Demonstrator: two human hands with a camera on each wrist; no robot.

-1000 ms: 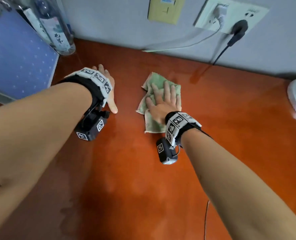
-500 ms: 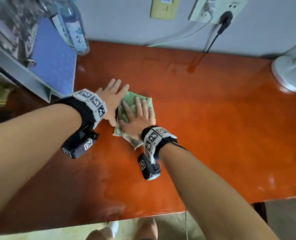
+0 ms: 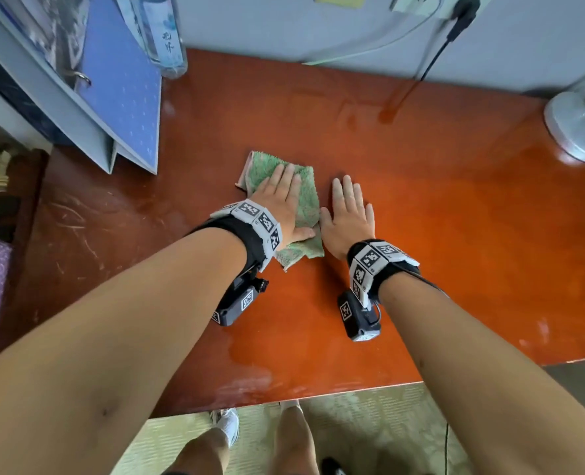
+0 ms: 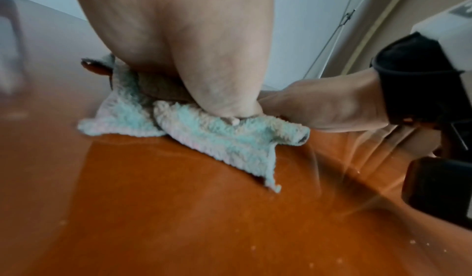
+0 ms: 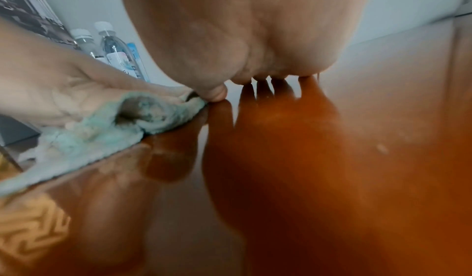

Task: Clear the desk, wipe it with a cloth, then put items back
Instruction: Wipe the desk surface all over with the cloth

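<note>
Left hand (image 3: pixel 280 204): lies flat on the cloth (image 3: pixel 306 200), fingers straight and together, thumb stretched along its near part; it presses the cloth down and grips nothing
Right hand (image 3: pixel 347 217): flat on the bare desk (image 3: pixel 455 217), fingers straight and a little spread, holding nothing; its thumb tip meets the cloth's right edge in the right wrist view
Where the cloth is: directly under the left fingers, poking out past their tips and towards the wrist; just left of the right thumb
Long axis: the folded cloth runs roughly along the left fingers, from tips back to wrist
Nearer hand: the left, already on top of it, so I judge the wiping stroke to be its job, with the right only bracing
Way to go: much bare desk lies right of the right fingers and nearer the body; a damp sheen shows there, so the wiping looks partly done
Containers: a water bottle (image 3: pixel 162 32) stands far beyond the left fingertips by the wall, next to a blue binder (image 3: pixel 119 87); contents hard to judge
</note>
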